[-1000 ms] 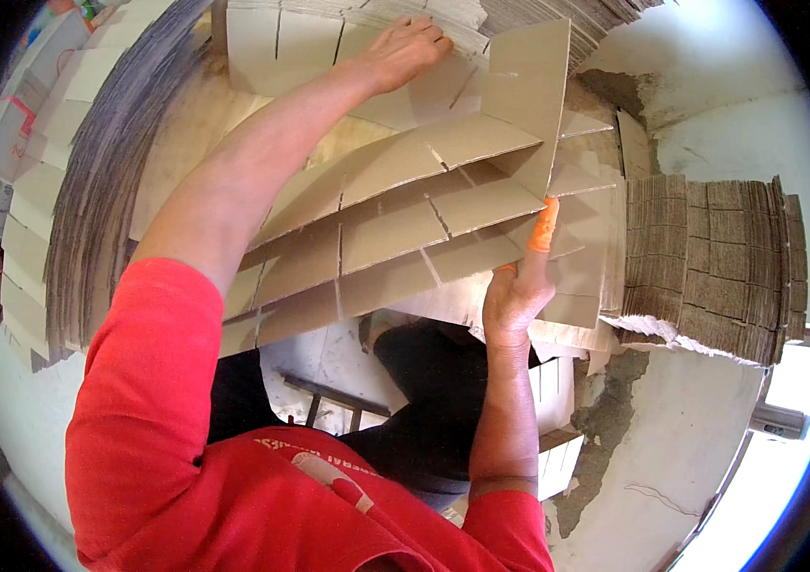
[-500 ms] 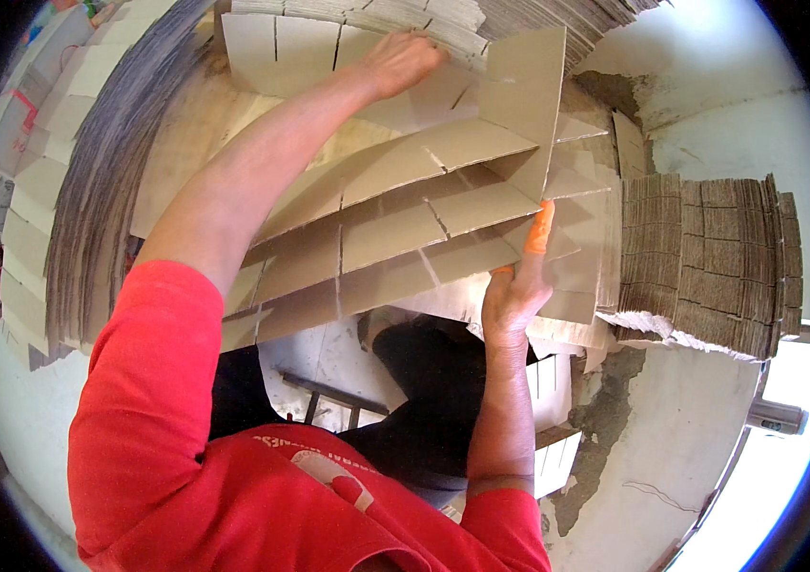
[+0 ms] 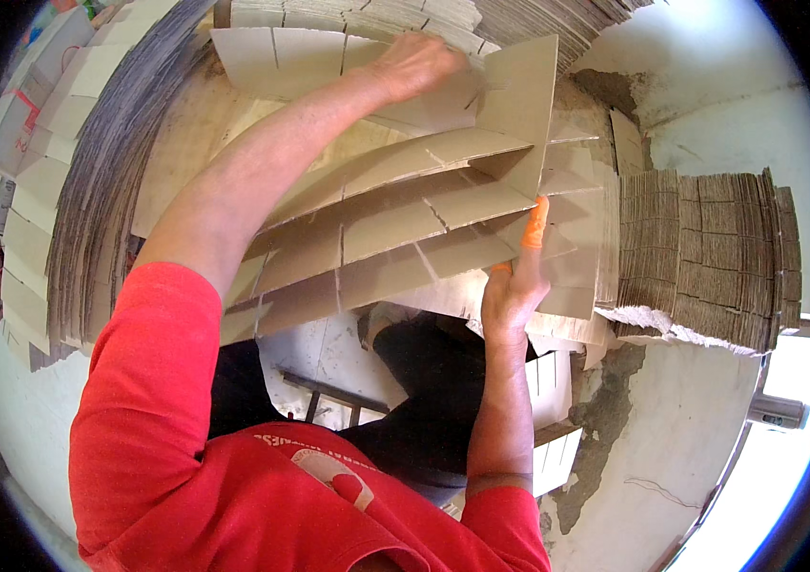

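Note:
Several long, slotted cardboard strips (image 3: 381, 224) stand roughly side by side in front of me. At their right end a cardboard cross strip (image 3: 516, 107) runs through them. My left hand (image 3: 421, 67) is closed at the upper edge of the farthest slotted strip (image 3: 305, 59); its fingertips are partly hidden. On the near side, my right hand (image 3: 516, 286) grips the cross strip's near end, beside the long strips' right ends. Orange finger covers (image 3: 534, 224) sit on its index finger and thumb.
A wooden board (image 3: 181, 133) lies under the strips. Stacked cardboard (image 3: 123, 162) rises at the left, with another stack (image 3: 700, 257) at the right and more sheets (image 3: 557, 24) along the far side. A grey plastic bin (image 3: 28, 105) stands far left. Below is a dark metal frame (image 3: 333, 393).
My left hand has shifted slightly right and toward me, and the farthest strip has come a little nearer. The cross strip and my right hand have moved slightly left.

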`<state>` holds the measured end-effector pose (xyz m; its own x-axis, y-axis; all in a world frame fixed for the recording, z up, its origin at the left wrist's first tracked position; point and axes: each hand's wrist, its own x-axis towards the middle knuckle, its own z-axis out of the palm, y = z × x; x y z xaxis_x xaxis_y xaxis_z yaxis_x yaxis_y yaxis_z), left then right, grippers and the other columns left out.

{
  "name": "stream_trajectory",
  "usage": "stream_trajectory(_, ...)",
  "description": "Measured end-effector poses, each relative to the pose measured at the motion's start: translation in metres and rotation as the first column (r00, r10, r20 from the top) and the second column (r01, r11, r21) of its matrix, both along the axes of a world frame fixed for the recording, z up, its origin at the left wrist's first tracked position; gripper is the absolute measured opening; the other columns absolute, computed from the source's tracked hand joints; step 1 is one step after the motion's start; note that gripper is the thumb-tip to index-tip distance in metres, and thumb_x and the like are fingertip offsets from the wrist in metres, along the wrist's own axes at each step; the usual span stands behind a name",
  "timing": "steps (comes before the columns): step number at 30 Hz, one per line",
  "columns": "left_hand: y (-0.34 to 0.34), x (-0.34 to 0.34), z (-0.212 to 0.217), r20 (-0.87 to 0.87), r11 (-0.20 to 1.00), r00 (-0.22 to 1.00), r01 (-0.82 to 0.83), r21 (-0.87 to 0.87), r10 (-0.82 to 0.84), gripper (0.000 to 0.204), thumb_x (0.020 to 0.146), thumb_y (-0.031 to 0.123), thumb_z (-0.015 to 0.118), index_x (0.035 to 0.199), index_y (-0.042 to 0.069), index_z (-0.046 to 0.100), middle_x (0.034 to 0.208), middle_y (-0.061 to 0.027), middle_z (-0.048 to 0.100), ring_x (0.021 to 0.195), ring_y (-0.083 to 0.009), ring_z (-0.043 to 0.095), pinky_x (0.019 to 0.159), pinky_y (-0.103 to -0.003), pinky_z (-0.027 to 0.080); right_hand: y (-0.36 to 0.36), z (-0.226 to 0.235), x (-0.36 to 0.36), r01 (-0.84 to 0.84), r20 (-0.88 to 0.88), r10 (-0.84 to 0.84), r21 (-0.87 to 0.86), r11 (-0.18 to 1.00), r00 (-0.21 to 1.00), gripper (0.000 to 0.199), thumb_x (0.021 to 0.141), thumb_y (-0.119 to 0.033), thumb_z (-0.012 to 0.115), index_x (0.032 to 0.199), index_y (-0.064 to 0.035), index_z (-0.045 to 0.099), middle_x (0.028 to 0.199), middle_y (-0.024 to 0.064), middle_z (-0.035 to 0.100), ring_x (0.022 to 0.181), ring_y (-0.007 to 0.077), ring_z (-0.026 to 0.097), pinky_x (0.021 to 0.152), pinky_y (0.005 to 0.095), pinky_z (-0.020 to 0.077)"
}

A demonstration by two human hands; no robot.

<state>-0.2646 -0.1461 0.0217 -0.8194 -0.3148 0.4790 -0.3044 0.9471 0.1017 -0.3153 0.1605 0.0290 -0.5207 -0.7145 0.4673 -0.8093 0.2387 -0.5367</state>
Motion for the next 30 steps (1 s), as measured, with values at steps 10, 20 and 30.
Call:
stream_trajectory(10,0.014,-0.003,0.008,-0.103,0.995,0.994,0.057,0.087,-0.047,0.029,0.075,0.002,0.059,0.101,0.012,0.064,0.077,-0.0185,0.061,0.078,-0.0362,0.062,0.067,-0.045,0.050,0.000,0.013,0.003,0.029,0.103,-0.049,0.182,0.983,0.993,0.090,0.072,0.017,0.049,0.148,-0.0225,0.022,0.082,0.0229,0.062,0.062,0.0263,0.059,0.063,0.0296,0.0499)
stream_trajectory(20,0.020,0.000,0.018,-0.136,0.991,0.986,0.111,0.071,-0.101,0.030,0.076,0.003,0.056,0.102,0.014,0.066,0.075,-0.0197,0.061,0.075,-0.0352,0.063,0.067,-0.045,0.050,0.006,0.010,0.005,0.018,0.073,-0.027,0.123,0.992,0.997,0.090,0.074,0.016,0.050,0.148,-0.0245,0.020,0.096,0.0238,0.064,0.068,0.0304,0.064,0.064,0.0383,0.0512)
stream_trajectory(30,0.040,0.018,0.027,-0.158,0.989,0.986,0.079,0.126,-0.059,0.020,0.074,0.001,0.062,0.093,0.007,0.060,0.074,-0.0179,0.059,0.076,-0.0363,0.061,0.062,-0.046,0.049,0.015,0.031,0.020,0.027,-0.011,-0.026,0.116,0.993,1.000,0.084,0.069,0.019,0.043,0.144,-0.0150,0.033,0.068,0.0089,0.049,0.057,0.0152,0.042,0.054,0.0236,0.0388)
